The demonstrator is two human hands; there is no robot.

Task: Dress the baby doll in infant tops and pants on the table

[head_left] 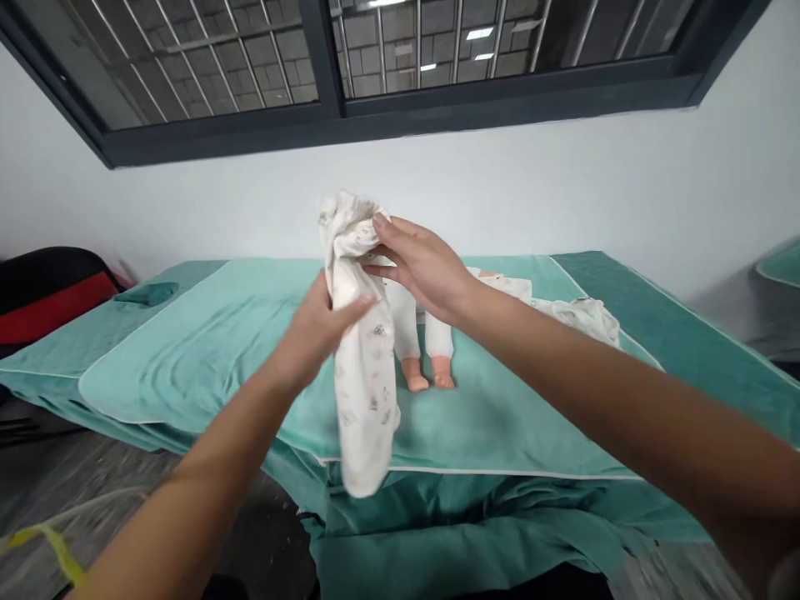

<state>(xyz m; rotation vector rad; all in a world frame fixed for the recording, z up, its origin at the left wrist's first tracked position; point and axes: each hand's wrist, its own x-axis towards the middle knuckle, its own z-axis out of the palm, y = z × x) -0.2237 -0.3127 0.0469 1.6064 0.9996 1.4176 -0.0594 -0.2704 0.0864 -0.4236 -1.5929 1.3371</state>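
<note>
My left hand (316, 333) grips a white baby garment (366, 400) with a small print, thumb across its front. At its bunched top, my right hand (425, 271) pinches the gathered fabric between thumb and fingers. The cloth hangs down in one long, narrow fold; I cannot tell whether it is trousers or a sleeved piece. Behind it a baby doll (443, 372) lies on the green-covered bed, bare feet toward me and white cloth on its legs. My hands and the garment hide most of its upper body.
A second printed white cloth (581, 317) lies crumpled on the bed (531, 417), right of the doll. A white wall (250, 208) and a barred window (400, 50) rise behind. At the far left stands a red and black chair (56, 304).
</note>
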